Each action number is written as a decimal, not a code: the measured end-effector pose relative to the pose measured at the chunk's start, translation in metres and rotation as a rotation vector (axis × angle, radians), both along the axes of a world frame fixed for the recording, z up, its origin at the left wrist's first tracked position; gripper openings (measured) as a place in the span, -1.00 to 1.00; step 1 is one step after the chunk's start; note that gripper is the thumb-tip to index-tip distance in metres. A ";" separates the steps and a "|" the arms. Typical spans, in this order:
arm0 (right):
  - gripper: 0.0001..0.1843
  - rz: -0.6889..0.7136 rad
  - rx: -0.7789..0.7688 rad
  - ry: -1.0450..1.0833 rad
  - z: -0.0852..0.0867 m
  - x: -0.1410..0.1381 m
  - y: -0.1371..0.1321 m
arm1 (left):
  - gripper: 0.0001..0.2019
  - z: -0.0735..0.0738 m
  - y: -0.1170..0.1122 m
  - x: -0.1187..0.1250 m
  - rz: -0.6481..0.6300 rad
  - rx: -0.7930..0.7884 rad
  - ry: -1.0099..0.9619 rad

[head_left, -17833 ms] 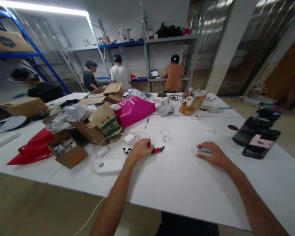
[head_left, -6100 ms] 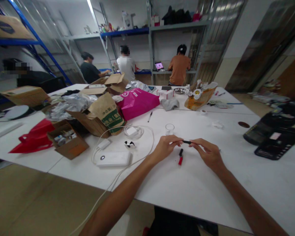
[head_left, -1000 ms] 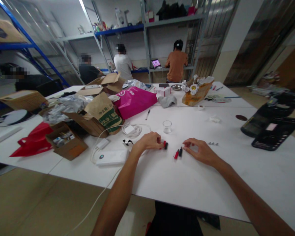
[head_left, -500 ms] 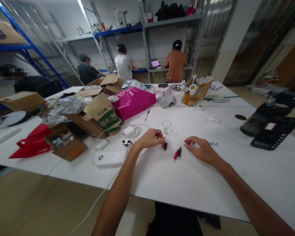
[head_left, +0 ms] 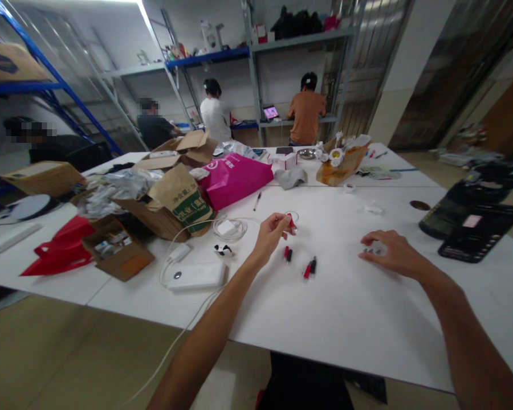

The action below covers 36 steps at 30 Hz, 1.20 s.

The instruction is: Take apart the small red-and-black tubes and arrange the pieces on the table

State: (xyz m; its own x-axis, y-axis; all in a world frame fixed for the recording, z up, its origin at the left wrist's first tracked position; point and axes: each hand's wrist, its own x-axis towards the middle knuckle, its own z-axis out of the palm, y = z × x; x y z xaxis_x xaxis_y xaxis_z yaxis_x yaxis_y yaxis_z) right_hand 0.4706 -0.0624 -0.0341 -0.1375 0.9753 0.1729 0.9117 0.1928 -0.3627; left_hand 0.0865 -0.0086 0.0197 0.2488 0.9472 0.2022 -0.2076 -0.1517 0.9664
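From the far left of the white table [head_left: 346, 307] I see a red bag [head_left: 57, 250], then an open carton [head_left: 119, 256] of small parts and a brown paper bag [head_left: 182, 199] with green print. A white power bank [head_left: 196, 275] lies near the front edge, its cable [head_left: 188, 228] looping up to a charger [head_left: 227, 228]. Behind them a pink bag [head_left: 235, 179] lies on its side.

My left hand [head_left: 270, 232] is lifted just off the table, thumb and fingertips pinched on a small red piece [head_left: 290, 222], right in front of a clear cup [head_left: 294, 218]. Below it two short sticks lie touching, the red-and-black pair [head_left: 286, 254]. Just to their right lies a second pair [head_left: 310, 267], also red and black, slanted, clear of both hands.

My right hand [head_left: 389, 253] rests palm down on the table, well apart from the sticks, fingers spread loosely over some tiny pale bits [head_left: 370, 250]; I cannot tell whether it grips any of them. Farther right, at the table's edge, sit black trays [head_left: 479, 230].

Three people stand at the shelves [head_left: 256, 51] beyond, backs to me.
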 end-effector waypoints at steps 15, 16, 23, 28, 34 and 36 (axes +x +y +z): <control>-0.69 0.017 0.392 0.426 0.032 -0.051 -0.008 | -0.57 -0.012 -0.011 0.017 -0.103 0.027 0.047; -0.71 0.019 0.422 0.459 0.033 -0.057 -0.009 | -0.57 -0.013 -0.012 0.019 -0.120 0.030 0.048; -0.72 0.018 0.414 0.630 0.026 -0.076 -0.007 | -0.60 -0.019 -0.014 0.022 -0.184 0.024 0.071; -0.72 0.037 0.379 0.761 0.021 -0.083 -0.007 | -0.64 -0.019 -0.015 0.020 -0.173 0.061 0.106; -0.82 0.194 0.315 0.807 0.017 -0.113 -0.012 | -0.77 -0.020 -0.019 0.020 -0.148 0.231 0.236; -0.83 0.238 0.289 0.814 0.014 -0.121 -0.014 | -0.79 -0.023 -0.020 0.021 -0.164 0.256 0.235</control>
State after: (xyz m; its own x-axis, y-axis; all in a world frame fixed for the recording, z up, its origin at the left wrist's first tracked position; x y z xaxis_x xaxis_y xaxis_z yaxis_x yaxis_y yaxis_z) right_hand 0.3492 -0.0760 -0.0198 -0.0583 0.8400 0.5395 0.3176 0.5279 -0.7877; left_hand 0.1073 -0.0284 -0.0037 0.4605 0.8174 0.3460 -0.0260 -0.3772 0.9258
